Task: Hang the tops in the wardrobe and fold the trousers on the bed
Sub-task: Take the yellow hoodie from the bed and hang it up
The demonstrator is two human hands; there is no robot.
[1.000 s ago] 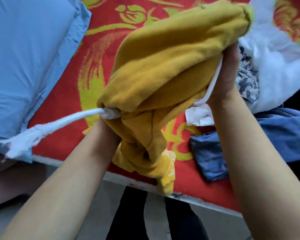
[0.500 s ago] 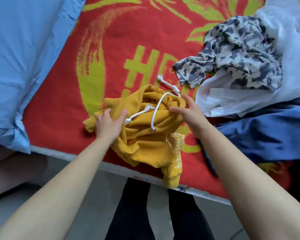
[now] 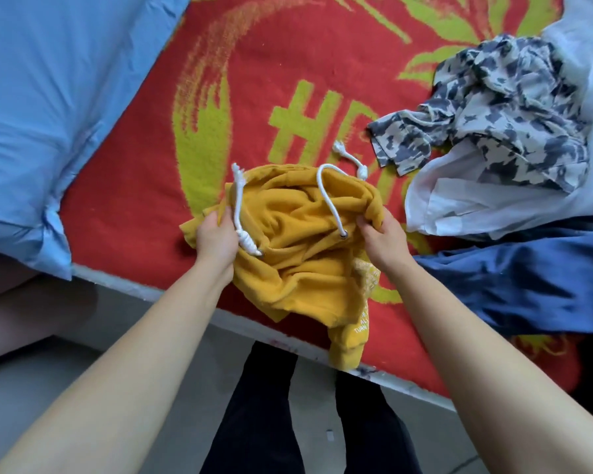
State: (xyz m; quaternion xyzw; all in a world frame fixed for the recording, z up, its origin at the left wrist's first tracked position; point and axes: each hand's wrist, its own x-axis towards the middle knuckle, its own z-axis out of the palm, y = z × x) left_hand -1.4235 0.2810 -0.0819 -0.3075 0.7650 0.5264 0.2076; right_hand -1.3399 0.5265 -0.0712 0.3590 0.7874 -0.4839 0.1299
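Hoodie (image 3: pixel 298 261) lies bunched at the near edge of the bed (image 3: pixel 134 206), head view. Your left hand (image 3: pixel 216 239) grips its left fold and your right hand (image 3: pixel 384 242) pinches the right. Judged step: sorting out a top for hanging. Next, find the shoulders and lift it open.

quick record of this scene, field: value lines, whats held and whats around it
item: yellow garment, crumpled, white cords, one end hanging over the bed edge
left grip: left hand holds its left edge
right grip: right hand pinches its right edge
surface: red and yellow blanket
nearby: blue pillow to the left; camouflage top, white cloth, blue cloth to the right
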